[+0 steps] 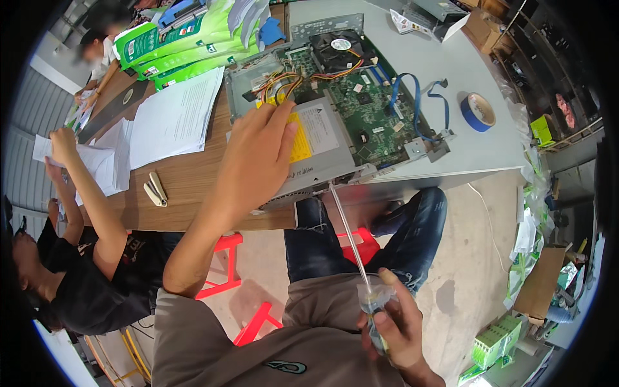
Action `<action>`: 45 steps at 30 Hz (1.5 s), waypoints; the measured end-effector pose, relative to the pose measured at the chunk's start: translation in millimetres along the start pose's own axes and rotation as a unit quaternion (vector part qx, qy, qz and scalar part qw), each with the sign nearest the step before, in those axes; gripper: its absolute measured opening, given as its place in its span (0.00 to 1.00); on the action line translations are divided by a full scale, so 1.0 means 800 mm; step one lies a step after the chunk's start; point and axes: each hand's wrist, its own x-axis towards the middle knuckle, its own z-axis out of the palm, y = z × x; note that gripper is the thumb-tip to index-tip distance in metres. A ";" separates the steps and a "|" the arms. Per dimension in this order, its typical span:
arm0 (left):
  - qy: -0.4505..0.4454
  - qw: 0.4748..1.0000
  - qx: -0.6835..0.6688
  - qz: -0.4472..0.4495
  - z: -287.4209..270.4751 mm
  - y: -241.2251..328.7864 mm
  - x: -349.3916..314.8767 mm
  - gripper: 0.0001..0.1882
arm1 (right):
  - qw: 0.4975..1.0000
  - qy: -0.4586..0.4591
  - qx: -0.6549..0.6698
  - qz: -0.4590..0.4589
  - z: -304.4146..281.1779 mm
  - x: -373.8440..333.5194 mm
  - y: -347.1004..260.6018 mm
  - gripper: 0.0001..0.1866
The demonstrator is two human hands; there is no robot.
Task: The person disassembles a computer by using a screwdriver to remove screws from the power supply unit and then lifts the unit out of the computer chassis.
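Note:
An opened desktop computer case (400, 158) lies at the table's edge, its green circuit board (369, 106) and black fan (338, 51) exposed. On its left side sits a silver disc drive (325, 138) with white and yellow labels. My left hand (255, 151) is laid over this drive, fingers bent around its far part next to coloured wires (284, 82); the fingertips are partly hidden. In my right hand (398, 322) is a screwdriver (349, 232), its handle wrapped in clear plastic. The long shaft points up, and its tip meets the case's near edge below the drive.
A blue cable (418, 119) and a blue tape roll (478, 112) lie right of the case. To the left are a stapler (155, 190), paper stacks (177, 119) and green packages (187, 48). A person (97, 258) handles papers at left. Red stools (222, 264) stand below.

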 end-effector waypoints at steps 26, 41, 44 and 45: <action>0.013 0.999 0.040 0.021 0.012 -0.010 0.000 0.20 | 0.504 -0.343 0.762 0.221 -0.018 0.031 0.074 0.34; 0.021 0.996 0.067 0.055 0.019 -0.019 0.008 0.21 | 0.760 -0.225 0.596 0.132 -0.117 0.014 0.092 0.34; -0.041 0.999 0.021 -0.003 0.008 0.000 0.014 0.23 | 0.851 -0.190 0.475 0.114 -0.120 0.012 0.091 0.37; -0.039 0.999 0.021 0.000 0.009 -0.006 0.011 0.23 | 0.852 -0.191 0.476 0.111 -0.121 0.011 0.094 0.37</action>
